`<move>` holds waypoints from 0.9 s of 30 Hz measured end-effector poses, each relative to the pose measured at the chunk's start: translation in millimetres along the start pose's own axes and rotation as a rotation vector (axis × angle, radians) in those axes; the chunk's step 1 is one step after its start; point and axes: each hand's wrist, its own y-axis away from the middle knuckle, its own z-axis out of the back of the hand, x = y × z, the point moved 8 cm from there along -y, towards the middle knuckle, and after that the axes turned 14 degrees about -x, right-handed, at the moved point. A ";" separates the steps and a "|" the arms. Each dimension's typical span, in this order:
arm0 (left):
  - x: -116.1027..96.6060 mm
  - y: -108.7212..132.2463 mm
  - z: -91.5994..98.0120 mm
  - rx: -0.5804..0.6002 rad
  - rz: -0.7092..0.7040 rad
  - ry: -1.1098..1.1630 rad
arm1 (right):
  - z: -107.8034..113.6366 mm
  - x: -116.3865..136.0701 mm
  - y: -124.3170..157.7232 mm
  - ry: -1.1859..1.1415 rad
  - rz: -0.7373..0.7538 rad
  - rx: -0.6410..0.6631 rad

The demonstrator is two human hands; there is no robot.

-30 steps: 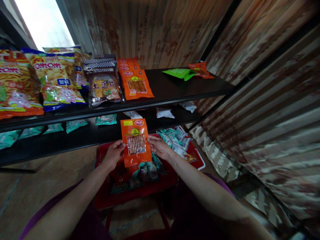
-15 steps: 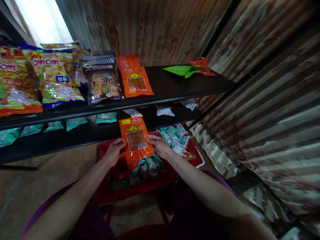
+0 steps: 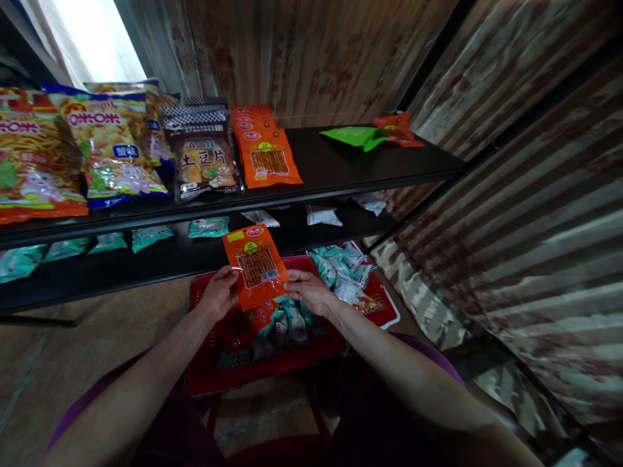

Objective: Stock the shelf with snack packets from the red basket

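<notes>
Between my two hands an orange snack packet is held up, its printed front and small window facing me, tilted a little to the left. My left hand pinches its left edge. On the opposite edge, the fingers of my right hand are closed on the packet. Right below it stands a red basket with small green-and-white packets and more orange packaging inside. The held packet hides part of the basket and the lower shelf.
On the upper black shelf stand similar orange packets, brown potato-chip bags and yellow puffed-snack bags. A green packet lies toward its right end. Small packets line the lower shelf. A draped curtain hangs at right.
The held orange packet has shifted slightly left and up and tilted leftward. Both hands moved with it and keep their grip. The view has shifted slightly.
</notes>
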 end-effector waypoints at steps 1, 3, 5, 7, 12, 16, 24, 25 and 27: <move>1.2 0.7 -0.1 0.002 0.018 0.003 | -0.1 -0.9 -0.6 0.002 0.001 -0.001; 2.8 2.7 -1.3 0.016 0.047 0.009 | 0.5 -2.8 -2.3 0.031 0.014 -0.008; 3.1 5.5 -3.9 0.043 0.053 0.003 | 3.3 -2.6 -4.1 0.095 0.070 -0.040; 2.9 8.2 -6.2 0.055 0.035 -0.017 | 8.3 3.8 -4.2 0.230 0.210 -0.110; 1.8 15.9 -12.8 0.062 -0.061 -0.069 | -1.9 30.5 16.3 0.647 0.749 -0.186; 2.7 26.6 -23.6 0.112 -0.108 -0.103 | -21.7 11.0 19.3 0.569 0.604 0.080; 17.3 48.6 -40.3 0.218 -0.250 -0.313 | -35.9 -5.5 22.6 0.298 0.372 0.197; 18.6 49.2 -40.4 0.224 -0.257 -0.324 | -33.0 -3.3 21.6 0.266 0.377 0.149; 18.4 47.8 -39.4 0.237 -0.251 -0.307 | -25.4 -1.5 18.7 0.160 0.336 0.056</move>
